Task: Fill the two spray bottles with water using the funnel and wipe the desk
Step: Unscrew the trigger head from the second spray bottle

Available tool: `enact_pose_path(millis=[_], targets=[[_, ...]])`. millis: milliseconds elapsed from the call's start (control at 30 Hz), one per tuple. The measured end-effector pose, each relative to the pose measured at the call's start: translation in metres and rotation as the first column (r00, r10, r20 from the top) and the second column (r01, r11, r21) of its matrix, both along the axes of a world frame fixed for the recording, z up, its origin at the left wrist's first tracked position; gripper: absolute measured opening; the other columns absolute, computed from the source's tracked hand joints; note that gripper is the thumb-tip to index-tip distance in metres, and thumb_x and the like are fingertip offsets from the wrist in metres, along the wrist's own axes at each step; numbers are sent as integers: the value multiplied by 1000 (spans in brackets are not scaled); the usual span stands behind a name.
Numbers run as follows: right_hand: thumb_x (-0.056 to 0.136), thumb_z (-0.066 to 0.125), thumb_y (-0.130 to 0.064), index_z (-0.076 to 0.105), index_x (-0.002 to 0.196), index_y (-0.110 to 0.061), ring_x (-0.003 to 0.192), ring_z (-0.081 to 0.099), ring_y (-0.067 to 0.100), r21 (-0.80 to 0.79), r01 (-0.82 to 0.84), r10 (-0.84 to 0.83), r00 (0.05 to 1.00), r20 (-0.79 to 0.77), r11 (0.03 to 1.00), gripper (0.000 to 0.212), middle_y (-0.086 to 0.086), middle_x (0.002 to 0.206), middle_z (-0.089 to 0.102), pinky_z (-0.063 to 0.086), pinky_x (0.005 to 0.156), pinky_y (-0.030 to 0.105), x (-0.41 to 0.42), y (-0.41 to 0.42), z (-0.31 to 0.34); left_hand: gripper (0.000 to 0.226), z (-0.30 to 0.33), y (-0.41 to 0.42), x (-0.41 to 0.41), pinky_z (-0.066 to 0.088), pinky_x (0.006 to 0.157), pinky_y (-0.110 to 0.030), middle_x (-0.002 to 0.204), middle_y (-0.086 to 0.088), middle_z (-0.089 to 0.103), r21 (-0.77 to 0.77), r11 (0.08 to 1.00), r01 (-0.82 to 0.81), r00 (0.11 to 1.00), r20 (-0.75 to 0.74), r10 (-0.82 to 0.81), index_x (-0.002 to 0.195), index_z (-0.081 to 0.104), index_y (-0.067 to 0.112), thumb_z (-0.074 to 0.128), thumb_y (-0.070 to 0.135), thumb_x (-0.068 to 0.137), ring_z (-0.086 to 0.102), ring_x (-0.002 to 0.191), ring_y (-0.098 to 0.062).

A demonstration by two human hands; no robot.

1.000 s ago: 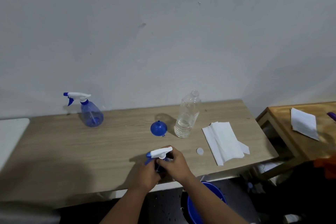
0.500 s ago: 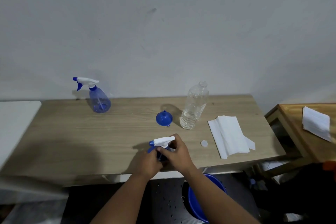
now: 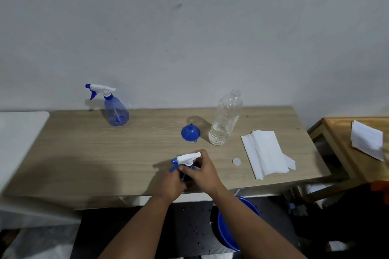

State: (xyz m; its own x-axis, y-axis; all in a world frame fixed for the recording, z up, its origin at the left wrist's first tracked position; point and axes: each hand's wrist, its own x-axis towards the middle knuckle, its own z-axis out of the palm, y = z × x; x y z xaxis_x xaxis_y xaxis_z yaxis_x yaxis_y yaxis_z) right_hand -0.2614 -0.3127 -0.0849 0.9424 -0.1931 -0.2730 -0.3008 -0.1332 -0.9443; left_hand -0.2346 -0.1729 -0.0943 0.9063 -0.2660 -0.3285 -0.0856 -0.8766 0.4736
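Since the earlier frames the hands have hardly moved on the near spray bottle (image 3: 185,166); only the camera has shifted, so the desk sits lower in view. That bottle stands upright at the near edge of the desk (image 3: 84,153), close to the middle, its white trigger head lying crosswise with the blue nozzle pointing left. The left hand (image 3: 171,182) is wrapped around the bottle's body, and the right hand (image 3: 202,171) is closed over the neck just under the trigger head, so most of the body is hidden. The second spray bottle (image 3: 114,109) stands upright near the far left corner, its nozzle also pointing left. There are two spray bottles in all. One blue funnel (image 3: 189,133) rests mouth-down, spout up, towards the far edge, just beside one clear water bottle (image 3: 225,118), which stands upright without a cap and holds water in its lower part. One small white cap (image 3: 236,161) lies to the right of the hands, near a folded white paper towel (image 3: 266,153) at the right end of the desk. Below the near edge a blue bucket (image 3: 225,231) is partly hidden by the right forearm. One sheet of white paper (image 3: 367,140) lies on a wooden side table (image 3: 336,132) to the right.
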Motion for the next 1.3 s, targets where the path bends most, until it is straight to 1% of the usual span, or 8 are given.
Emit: enact_pose_path(millis=[100,233,367,500,633,867,1033,1300], targets=[[84,72,0,66,105,-12,83,71,4,-39,-25,25,1000,3,999,25,8,97,75,57,78,27,4,1,1,29,0,1,-1,36,67,-25,105,-1,70,-30,1000,4,1000,5,-4,115,61,24,64,22,87,66,94,-24],[76,85,-22,59,112,-25,95,75,14,-5,-18,18,1000,-21,1000,44,3,102,74,63,84,34,0,7,2,21,-4,4,1,39,65,-27,100,-3,72,7,1000,-1,1000,6,1,108,62,21,61,25,87,67,89,-25],[83,71,-4,60,106,-18,88,71,13,-30,-23,23,1000,-9,999,30,5,99,74,59,79,30,2,8,1,28,-3,4,-2,38,68,-27,105,-4,70,-7,1000,15,1000,15,-15,117,58,23,59,21,90,66,94,-27],[73,85,-30,57,112,-24,94,75,16,-24,12,-12,1000,-21,1000,48,-2,98,74,62,85,40,0,13,1,19,-7,5,1,35,66,-29,107,-9,71,52,999,15,1000,17,-16,108,61,15,56,23,92,66,95,-31],[87,75,-4,61,112,-18,85,69,2,-62,-11,10,1000,-4,998,32,-1,99,73,53,79,28,3,14,1,28,-1,6,-4,34,69,-28,112,-6,68,8,999,44,999,17,-44,121,58,18,58,23,94,65,100,-32],[88,82,-10,65,118,-7,87,71,1,-46,17,-16,999,32,999,35,5,105,76,54,78,16,2,12,3,21,-2,11,-1,38,63,-31,93,-6,68,5,1000,25,1000,9,-25,107,59,16,63,21,86,66,85,-30],[91,77,-6,73,111,-6,106,72,16,-33,59,-53,982,179,998,21,7,107,78,56,94,34,8,12,29,51,-2,13,4,53,72,-34,96,2,73,-36,998,48,998,29,-47,118,58,36,70,58,73,70,86,-27],[95,64,0,74,114,-8,75,65,9,128,218,-252,845,472,968,23,1,87,71,55,76,28,42,-12,142,67,-6,17,9,55,84,-38,106,5,73,-52,998,30,999,28,-28,125,51,43,73,65,65,69,95,-29]])
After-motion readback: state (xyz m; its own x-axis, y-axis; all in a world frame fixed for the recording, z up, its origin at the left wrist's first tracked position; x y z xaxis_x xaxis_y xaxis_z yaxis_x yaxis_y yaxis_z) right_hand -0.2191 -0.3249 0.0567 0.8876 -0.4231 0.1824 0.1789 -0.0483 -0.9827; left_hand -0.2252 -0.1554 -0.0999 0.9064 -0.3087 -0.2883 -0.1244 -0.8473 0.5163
